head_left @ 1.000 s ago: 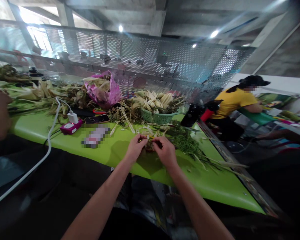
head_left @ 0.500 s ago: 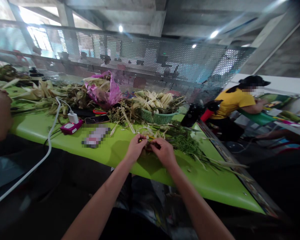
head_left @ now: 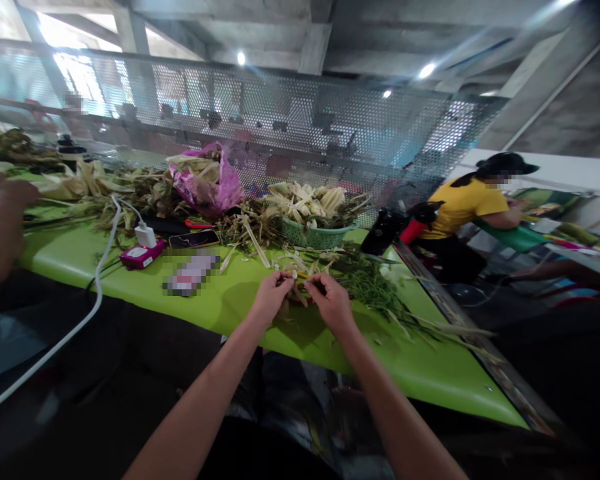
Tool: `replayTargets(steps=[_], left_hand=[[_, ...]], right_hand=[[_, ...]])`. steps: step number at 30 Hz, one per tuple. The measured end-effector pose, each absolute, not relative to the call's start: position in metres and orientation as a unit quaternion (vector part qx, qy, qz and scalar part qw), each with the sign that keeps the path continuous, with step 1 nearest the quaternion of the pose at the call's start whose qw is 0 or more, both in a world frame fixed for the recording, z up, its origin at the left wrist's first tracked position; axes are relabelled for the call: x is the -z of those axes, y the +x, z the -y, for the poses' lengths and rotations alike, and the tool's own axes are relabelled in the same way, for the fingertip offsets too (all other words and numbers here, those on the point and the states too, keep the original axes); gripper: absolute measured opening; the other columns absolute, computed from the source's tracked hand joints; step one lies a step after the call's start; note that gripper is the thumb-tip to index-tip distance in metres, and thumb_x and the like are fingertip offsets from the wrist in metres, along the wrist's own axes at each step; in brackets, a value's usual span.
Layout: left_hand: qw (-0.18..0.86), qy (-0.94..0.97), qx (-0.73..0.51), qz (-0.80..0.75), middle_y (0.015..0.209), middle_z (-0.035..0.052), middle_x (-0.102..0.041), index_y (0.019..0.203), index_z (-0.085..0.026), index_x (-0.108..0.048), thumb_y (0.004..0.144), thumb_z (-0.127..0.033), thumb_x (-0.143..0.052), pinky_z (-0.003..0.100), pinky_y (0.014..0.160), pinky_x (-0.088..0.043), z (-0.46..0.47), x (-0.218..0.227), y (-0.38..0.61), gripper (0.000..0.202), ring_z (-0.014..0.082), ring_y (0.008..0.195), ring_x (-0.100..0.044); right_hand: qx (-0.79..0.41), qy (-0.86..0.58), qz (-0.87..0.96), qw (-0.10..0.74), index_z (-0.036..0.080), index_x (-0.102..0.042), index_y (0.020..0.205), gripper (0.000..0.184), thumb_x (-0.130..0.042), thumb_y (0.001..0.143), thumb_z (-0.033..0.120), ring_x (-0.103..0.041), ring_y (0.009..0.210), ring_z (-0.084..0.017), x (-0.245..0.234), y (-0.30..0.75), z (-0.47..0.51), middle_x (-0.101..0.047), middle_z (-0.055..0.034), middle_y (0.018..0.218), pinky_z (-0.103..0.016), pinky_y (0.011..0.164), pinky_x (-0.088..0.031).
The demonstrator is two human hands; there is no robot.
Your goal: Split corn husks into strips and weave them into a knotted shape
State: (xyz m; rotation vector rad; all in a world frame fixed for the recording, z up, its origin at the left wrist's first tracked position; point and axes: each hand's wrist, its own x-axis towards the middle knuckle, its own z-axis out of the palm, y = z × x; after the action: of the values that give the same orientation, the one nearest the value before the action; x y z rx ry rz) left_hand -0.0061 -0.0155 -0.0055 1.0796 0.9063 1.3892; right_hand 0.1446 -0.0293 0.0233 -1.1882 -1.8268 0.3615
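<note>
Above the green tabletop (head_left: 230,300), my left hand (head_left: 273,297) has its fingertips closed in a pinch on a small dry, husk-like plant piece (head_left: 298,293). Close beside it on the right, my right hand (head_left: 331,301) is also closed, thumb and fingers pinching at the same piece. Its exact kind is too small to make out. Something yellow shows between the fingers. Loose pale husk scraps (head_left: 300,259) lie just behind the hands, and thin green stalks (head_left: 375,287) are heaped to the right.
Behind stand a green basket (head_left: 315,236) of pale husks and a pink plastic bag (head_left: 207,183). Left are a phone (head_left: 193,272), a purple socket box (head_left: 143,255) and a white cable (head_left: 100,273). A black bottle (head_left: 379,231) stands right; other people sit on both sides.
My right hand has shifted slightly to the right, and the gap between my hands is a little wider, showing more of the plant piece. A neighbour's hand at far left has moved.
</note>
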Motion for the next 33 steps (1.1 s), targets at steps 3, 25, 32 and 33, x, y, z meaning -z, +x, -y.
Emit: replayTargets(steps=[3,25,32,33], left_hand=[[0.539,0.457,-0.595,-0.383,0.062,-0.0031,-0.055,0.076,-0.016,-0.059,0.069,-0.037,-0.066,0.021,0.057,-0.039,0.016,0.005,-0.007,0.023,0.0087,0.055,-0.048],[0.535,0.405,-0.632,-0.387,0.062,-0.0022,-0.053,0.071,-0.017,-0.060,0.068,-0.036,-0.069,0.019,0.055,-0.037,0.019,0.001,-0.013,0.022,0.0080,0.056,-0.046],[0.570,0.353,-0.651,-0.356,0.066,-0.0015,-0.056,0.073,-0.016,-0.061,0.064,-0.040,-0.072,0.020,0.060,-0.040,0.018,0.001,-0.013,0.028,0.0084,0.059,-0.049],[0.572,0.348,-0.654,-0.353,0.065,-0.0015,-0.056,0.073,-0.016,-0.061,0.064,-0.040,-0.072,0.020,0.060,-0.040,0.018,0.001,-0.013,0.028,0.0085,0.059,-0.049]], right_hand=[[-0.166,-0.481,0.739,0.441,0.020,-0.055,0.079,0.022,-0.052,0.084,0.041,-0.049,0.062,-0.016,-0.023,0.147,0.029,-0.054,0.0006,0.066,-0.026,0.059,-0.040],[-0.011,-0.606,0.782,0.145,0.022,-0.070,0.095,0.026,-0.059,0.072,0.016,-0.058,0.085,-0.020,-0.045,0.231,-0.022,-0.070,-0.0038,0.091,-0.030,0.073,-0.042],[-0.054,-0.590,0.802,0.074,0.021,-0.072,0.084,0.024,-0.068,0.061,0.013,-0.060,0.085,-0.021,-0.073,0.229,-0.043,-0.071,-0.0030,0.086,-0.028,0.074,-0.043],[-0.080,-0.586,0.803,0.072,0.020,-0.072,0.086,0.025,-0.069,0.062,0.015,-0.061,0.081,-0.019,-0.083,0.232,-0.043,-0.071,-0.0020,0.085,-0.027,0.072,-0.044]])
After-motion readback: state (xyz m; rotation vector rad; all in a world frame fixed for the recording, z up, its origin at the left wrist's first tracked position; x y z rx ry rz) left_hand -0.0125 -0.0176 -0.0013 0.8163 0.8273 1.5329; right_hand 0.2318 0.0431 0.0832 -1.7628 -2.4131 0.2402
